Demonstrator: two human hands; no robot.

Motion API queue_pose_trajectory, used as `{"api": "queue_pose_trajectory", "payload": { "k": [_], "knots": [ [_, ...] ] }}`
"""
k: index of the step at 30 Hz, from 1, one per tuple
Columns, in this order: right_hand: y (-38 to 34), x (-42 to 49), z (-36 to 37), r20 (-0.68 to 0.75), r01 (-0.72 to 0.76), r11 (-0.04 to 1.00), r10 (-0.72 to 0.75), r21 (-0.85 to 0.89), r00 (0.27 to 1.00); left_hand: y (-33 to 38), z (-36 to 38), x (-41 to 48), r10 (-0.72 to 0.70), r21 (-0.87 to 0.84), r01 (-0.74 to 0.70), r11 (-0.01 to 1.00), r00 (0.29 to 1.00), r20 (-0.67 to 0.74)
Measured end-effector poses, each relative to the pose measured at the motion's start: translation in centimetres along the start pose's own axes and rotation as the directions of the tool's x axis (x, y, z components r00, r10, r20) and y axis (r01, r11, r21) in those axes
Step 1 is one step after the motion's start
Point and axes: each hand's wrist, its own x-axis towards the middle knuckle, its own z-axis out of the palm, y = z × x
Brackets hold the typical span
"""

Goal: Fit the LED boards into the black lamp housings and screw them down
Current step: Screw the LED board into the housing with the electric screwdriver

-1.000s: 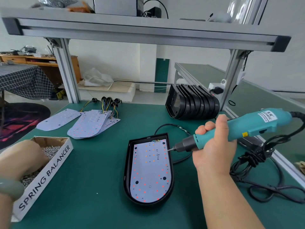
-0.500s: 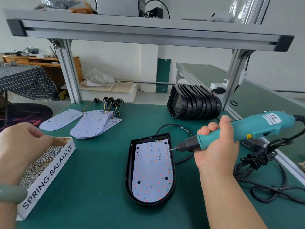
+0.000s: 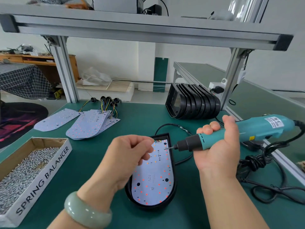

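One board: the LED board (image 3: 153,177) sits inside the black lamp housing (image 3: 149,207).
Right hand (image 3: 219,154): grips the electric screwdriver (image 3: 264,128), bit at the board's far end.
Left hand (image 3: 128,156): fingers curled over the board; any screw unseen.
Technique: set the bit square on the hole.

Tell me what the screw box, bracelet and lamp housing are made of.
Screw box: cardboard, raw brown inside, white printed outside. Bracelet: likely jade or glass, pale green, glossy, translucent. Lamp housing: probably moulded plastic, black, slight sheen; painted metal possible.
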Motion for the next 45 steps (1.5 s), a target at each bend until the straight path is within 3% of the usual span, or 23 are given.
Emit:
{"api": "queue_pose_trajectory", "payload": {
  "k": [5,8,21,29,33,35,36,38,39,41,43,45],
  "knots": [
    [-0.1,-0.7,0.5,0.016,-0.014,0.999,0.014,0.038,1.000,-0.3,1.3,-1.0,-0.179,-0.290,0.197,0.937,0.980,0.086],
    [-0.1,-0.9,0.7,0.016,-0.014,0.999,0.013,0.045,1.000,-0.1,1.9,-1.5,-0.194,-0.360,0.232,0.904,0.971,0.139],
    [0.1,-1.1,0.8,0.001,-0.004,0.999,0.004,0.044,1.000,-0.3,2.4,-1.8,-0.173,-0.433,0.224,0.873,0.973,0.154],
    [0.4,-1.3,0.9,-0.007,0.019,0.999,-0.018,0.028,1.000,-1.2,3.1,-2.0,-0.143,-0.409,0.154,0.899,0.988,0.058],
    [0.3,-1.3,0.8,-0.020,0.026,0.999,-0.025,0.030,0.999,-1.1,2.9,-1.6,-0.126,-0.375,0.150,0.915,0.988,0.087],
    [0.2,-1.1,0.7,-0.035,0.026,0.999,-0.025,0.030,0.999,-1.0,2.0,-0.8,-0.076,-0.294,0.091,0.952,0.995,0.061],
    [0.0,-1.0,0.6,-0.042,0.028,0.999,-0.026,0.029,0.999,-1.0,1.2,-0.2,-0.030,-0.176,0.027,0.984,0.999,-0.018],
    [-0.2,-0.7,0.5,-0.050,0.040,0.999,-0.038,0.029,0.998,-1.2,-1.4,1.0,0.113,0.266,-0.047,0.963,0.964,-0.241],
    [-0.3,-0.6,0.4,-0.053,0.047,0.998,-0.046,0.029,0.998,-1.3,-2.6,1.3,0.151,0.488,0.010,0.873,0.945,-0.290],
    [-0.3,-0.5,0.4,-0.057,0.057,0.998,-0.055,0.029,0.997,-1.8,-4.0,1.1,0.032,0.753,0.179,0.633,0.966,-0.256],
    [-0.1,-0.5,0.4,-0.048,0.065,0.998,-0.063,0.020,0.997,-2.4,-3.2,0.8,-0.085,0.872,0.200,0.447,0.980,-0.181],
    [0.2,-0.7,0.5,-0.030,0.079,0.997,-0.079,-0.009,0.996,-2.4,-1.6,0.7,-0.090,0.897,0.152,0.415,0.988,-0.125]
  ]
}}
